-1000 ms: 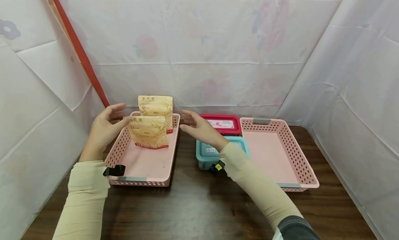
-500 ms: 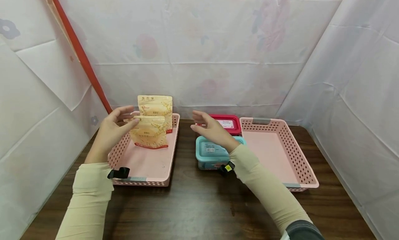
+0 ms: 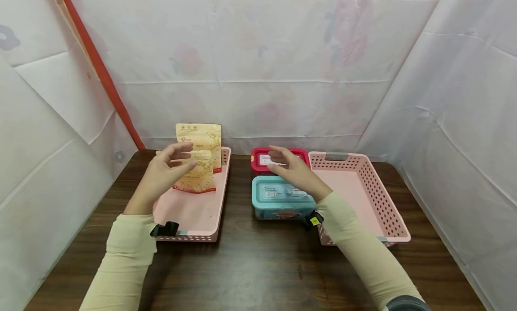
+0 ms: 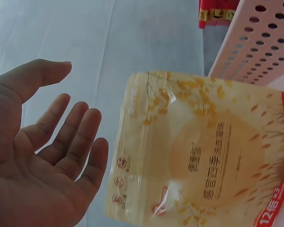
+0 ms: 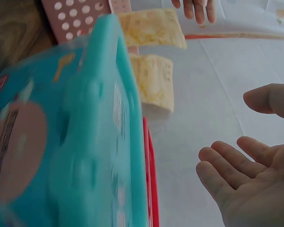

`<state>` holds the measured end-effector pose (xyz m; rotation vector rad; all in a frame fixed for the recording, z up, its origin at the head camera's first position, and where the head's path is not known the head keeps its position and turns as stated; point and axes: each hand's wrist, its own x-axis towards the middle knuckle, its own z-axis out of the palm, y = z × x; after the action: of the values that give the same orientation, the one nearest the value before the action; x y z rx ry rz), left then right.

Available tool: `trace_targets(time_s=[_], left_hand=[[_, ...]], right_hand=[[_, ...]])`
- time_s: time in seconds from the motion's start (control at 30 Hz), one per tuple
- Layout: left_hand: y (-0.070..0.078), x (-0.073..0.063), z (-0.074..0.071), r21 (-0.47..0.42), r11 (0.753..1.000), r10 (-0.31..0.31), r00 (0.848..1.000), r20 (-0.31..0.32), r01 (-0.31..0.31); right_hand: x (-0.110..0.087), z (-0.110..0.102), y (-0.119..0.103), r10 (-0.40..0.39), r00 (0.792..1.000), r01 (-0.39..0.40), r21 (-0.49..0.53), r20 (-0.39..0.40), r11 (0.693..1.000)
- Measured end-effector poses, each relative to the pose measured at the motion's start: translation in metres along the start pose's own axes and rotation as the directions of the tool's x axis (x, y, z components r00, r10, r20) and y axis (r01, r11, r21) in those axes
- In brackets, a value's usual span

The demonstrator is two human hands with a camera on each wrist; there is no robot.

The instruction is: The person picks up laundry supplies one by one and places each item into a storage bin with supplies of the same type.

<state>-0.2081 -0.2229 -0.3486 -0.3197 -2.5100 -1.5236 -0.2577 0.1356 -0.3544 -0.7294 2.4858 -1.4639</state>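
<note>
My left hand [image 3: 163, 176] hovers over the left pink basket [image 3: 220, 205], its fingers loosely bent and nothing in its grasp. Just beyond those fingers, a yellow pouch [image 3: 199, 183] with a red bottom band stands upright; the left wrist view shows a gap between hand [image 4: 47, 156] and pouch [image 4: 203, 151]. A second such pouch [image 3: 202, 133] stands behind it. Above the teal lidded box [image 3: 282, 205] is my right hand [image 3: 296, 169], also holding nothing, its fingers overlapping the red lidded box [image 3: 261, 160] behind. In the right wrist view the teal box [image 5: 94, 132] lies beside the hand [image 5: 251, 175].
To the right of the boxes sits another pink perforated basket [image 3: 343, 181], with nothing visible inside. A strip of dark wooden table [image 3: 238, 199] separates the left basket from the boxes. White patterned sheeting [image 3: 250, 77] encloses the back and sides.
Both hands have shifted rightward: the left from the basket's left side to in front of the pouches, the right from near the left basket to over the boxes. Pouches and boxes stay put.
</note>
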Motion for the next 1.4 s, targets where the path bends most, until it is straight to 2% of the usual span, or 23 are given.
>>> trace_targets(time_s=[0.13, 0.27, 0.6, 0.8, 0.97, 1.3, 1.4], left_hand=[[0.001, 0.002, 0.01, -0.013, 0.999, 0.04, 0.999, 0.013, -0.039], [0.003, 0.005, 0.018, -0.03, 0.999, 0.039, 0.999, 0.02, -0.039], [0.011, 0.007, 0.041, -0.1, 0.995, 0.004, 0.993, 0.119, 0.008], [0.016, 0.007, 0.053, -0.159, 0.986, -0.014, 0.987, 0.161, 0.04], [0.016, 0.005, 0.063, -0.178, 0.981, -0.04, 0.98, 0.192, 0.075], [0.021, 0.002, 0.09, -0.186, 0.982, -0.003, 0.98, 0.201, 0.042], [0.022, 0.001, 0.097, -0.19, 0.98, -0.018, 0.98, 0.196, 0.056]], right_hand=[[-0.008, -0.008, 0.007, 0.018, 1.0, -0.018, -0.014, -0.004, 1.0], [-0.015, -0.013, 0.014, 0.034, 0.999, -0.034, -0.009, 0.001, 0.999], [-0.034, -0.025, 0.024, 0.045, 0.999, -0.045, -0.003, -0.002, 0.999], [-0.044, -0.033, 0.032, 0.041, 0.999, -0.04, 0.039, -0.009, 0.998], [-0.049, -0.037, 0.037, 0.057, 0.998, -0.057, 0.022, -0.018, 0.998], [-0.061, -0.04, 0.04, 0.088, 0.992, -0.088, -0.005, -0.086, 0.996], [-0.065, -0.041, 0.043, 0.095, 0.99, -0.095, 0.001, -0.106, 0.995]])
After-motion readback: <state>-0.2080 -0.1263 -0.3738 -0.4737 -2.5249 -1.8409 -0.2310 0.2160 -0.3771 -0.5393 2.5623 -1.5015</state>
